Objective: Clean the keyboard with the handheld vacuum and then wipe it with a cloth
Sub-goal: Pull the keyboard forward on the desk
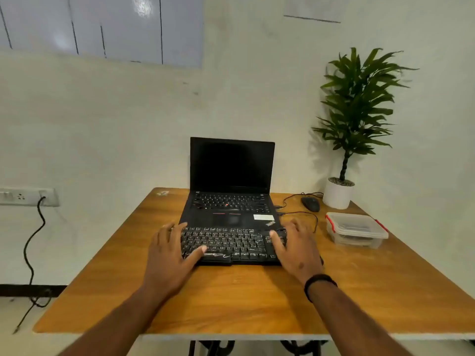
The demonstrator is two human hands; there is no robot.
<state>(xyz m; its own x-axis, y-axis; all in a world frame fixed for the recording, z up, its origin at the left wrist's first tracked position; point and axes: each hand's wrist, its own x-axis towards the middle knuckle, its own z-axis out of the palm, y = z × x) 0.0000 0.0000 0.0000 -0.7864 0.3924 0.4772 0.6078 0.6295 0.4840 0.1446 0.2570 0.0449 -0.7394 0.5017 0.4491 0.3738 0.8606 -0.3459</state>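
A black external keyboard (228,244) lies on the wooden table (231,299), just in front of an open black laptop (231,176). My left hand (169,255) rests on the keyboard's left end, fingers spread, thumb on the keys. My right hand (295,249) lies on the right end, fingers apart, with a black band on the wrist. Both hands touch the keyboard's ends; whether they grip it I cannot tell. No vacuum or cloth is in view.
A clear lidded plastic box (356,229) with red clips stands at the right. Behind it are a black mouse (310,203) with its cable and a potted plant (341,191). A wall socket (28,197) with a hanging cable is at the left.
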